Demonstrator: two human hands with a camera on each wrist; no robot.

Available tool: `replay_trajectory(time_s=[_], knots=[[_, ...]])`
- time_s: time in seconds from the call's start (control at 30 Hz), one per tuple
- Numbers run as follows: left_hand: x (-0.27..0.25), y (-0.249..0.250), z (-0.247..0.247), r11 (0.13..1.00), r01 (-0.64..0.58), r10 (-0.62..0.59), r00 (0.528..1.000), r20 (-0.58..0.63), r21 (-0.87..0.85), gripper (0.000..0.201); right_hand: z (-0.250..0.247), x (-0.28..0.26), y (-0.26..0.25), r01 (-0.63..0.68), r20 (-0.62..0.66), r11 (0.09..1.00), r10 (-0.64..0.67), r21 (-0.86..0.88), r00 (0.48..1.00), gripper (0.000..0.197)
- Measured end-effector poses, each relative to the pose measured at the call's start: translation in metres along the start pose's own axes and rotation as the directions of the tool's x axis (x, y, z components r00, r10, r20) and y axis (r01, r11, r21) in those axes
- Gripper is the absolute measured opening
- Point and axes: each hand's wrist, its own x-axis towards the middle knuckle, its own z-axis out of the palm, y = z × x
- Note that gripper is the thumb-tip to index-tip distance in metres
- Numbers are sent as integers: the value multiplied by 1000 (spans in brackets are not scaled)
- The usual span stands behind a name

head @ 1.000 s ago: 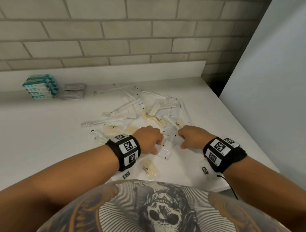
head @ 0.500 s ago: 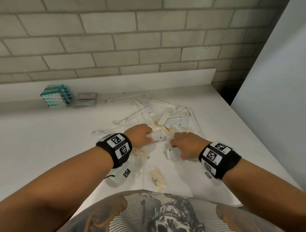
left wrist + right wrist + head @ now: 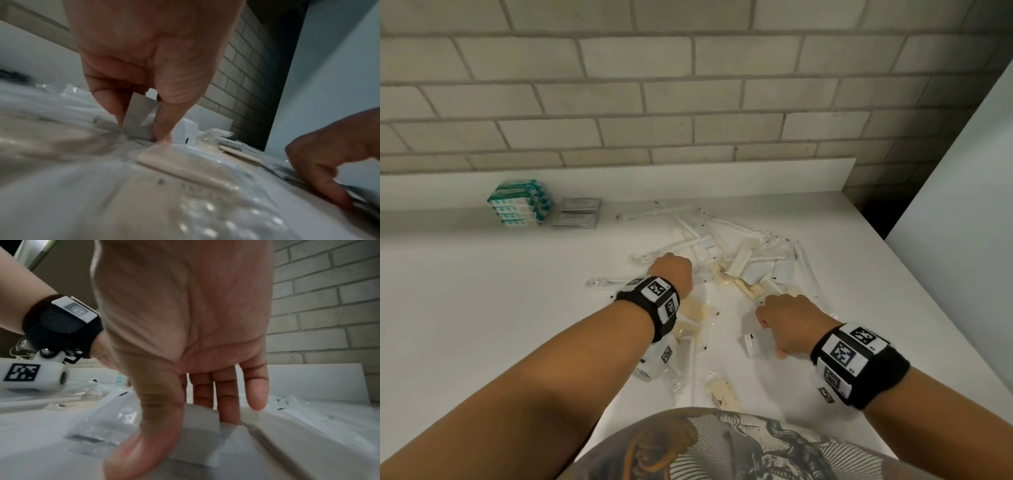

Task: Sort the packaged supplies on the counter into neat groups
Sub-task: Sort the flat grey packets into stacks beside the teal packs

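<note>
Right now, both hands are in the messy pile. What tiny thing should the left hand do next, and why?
Probably lift. The left hand already pinches a small flat white packet upright between fingertips, over the loose pile. Neat stacks, teal boxes and grey sachets, sit far left by the wall.

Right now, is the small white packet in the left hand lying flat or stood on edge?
On edge. The left hand pinches the small white packet upright between thumb and finger, its lower edge against the pile.
</note>
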Motion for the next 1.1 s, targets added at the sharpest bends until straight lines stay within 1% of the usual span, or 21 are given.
replay_trajectory(time_s=[0.1, 0.2, 0.3, 0.4, 0.47, 0.53, 0.6, 0.67, 0.77, 0.83, 0.9, 0.97, 1.1], knots=[[-5, 8, 2, 997, -79, 79, 997, 15, -11, 31, -4, 3, -2, -18, 58, 999, 20, -31, 998, 47], [-11, 17, 5, 989, -138, 140, 990, 26, -52, 38, -11, 6, -6, -21, 120, 996, 31, -84, 992, 46], [-12, 21, 7, 991, -96, 97, 995, 2, -97, 50, -14, 8, -9, -20, 159, 994, 37, -110, 987, 45], [-8, 25, 6, 990, -53, 53, 999, -1, -132, 49, -15, 7, -10, -29, 169, 996, 44, -90, 985, 45], [-5, 30, 3, 980, -10, 11, 1000, 6, -197, 51, -16, 7, -10, -39, 179, 997, 51, -69, 982, 43], [-4, 37, 3, 955, 52, -46, 999, 27, -291, 58, -15, 6, -9, -53, 183, 998, 59, -37, 981, 35], [-3, 43, 3, 936, 97, -78, 995, 68, -338, 60, -14, 5, -9, -56, 170, 998, 57, -9, 984, 32], [-1, 44, 4, 940, 85, -50, 992, 113, -331, 61, -13, 4, -9, -53, 160, 999, 51, 10, 986, 32], [-3, 40, 6, 951, -35, 75, 990, 118, -308, 66, -14, 5, -12, -41, 160, 999, 38, 18, 986, 31], [-3, 44, 10, 949, -106, 143, 984, 107, -297, 71, -10, 3, -6, -44, 198, 999, 39, 18, 979, 32], [-4, 38, 10, 963, -106, 135, 985, 103, -246, 76, -11, 5, -9, -40, 197, 999, 36, 15, 980, 35], [-5, 37, 8, 980, -56, 77, 991, 109, -189, 80, -12, 6, -9, -34, 186, 999, 32, 10, 982, 39], [-6, 42, 5, 990, 32, -20, 996, 88, -140, 77, -14, 8, -7, -53, 182, 999, 54, -9, 982, 43]])
